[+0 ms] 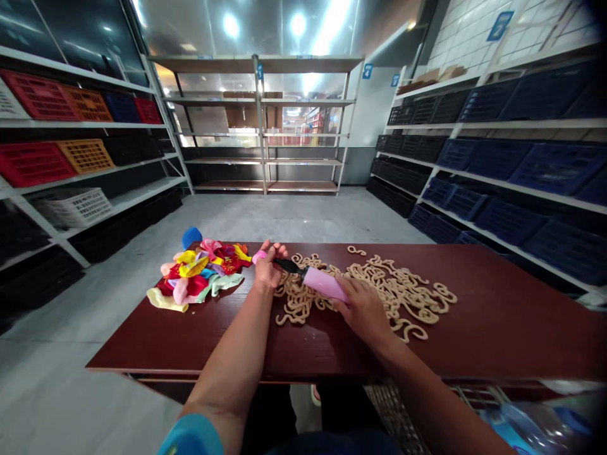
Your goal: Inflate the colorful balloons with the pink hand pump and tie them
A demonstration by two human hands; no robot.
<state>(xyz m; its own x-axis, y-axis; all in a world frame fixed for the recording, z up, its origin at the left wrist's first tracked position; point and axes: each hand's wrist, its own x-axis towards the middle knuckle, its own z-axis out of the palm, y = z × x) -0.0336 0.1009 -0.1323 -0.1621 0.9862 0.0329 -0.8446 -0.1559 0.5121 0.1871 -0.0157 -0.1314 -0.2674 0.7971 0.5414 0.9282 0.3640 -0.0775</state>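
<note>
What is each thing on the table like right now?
right hand, closed around pink tool
left hand, fingers curled at the black tip
pink tool, held tilted
beige curls, loose, spread over table
colourful pile, heaped

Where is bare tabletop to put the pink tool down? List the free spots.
Free: the table right of the beige curls, and its near edge below the colourful pile. Crowded: mid-table, where the right hand grips the pink tool beside the left hand.
</note>
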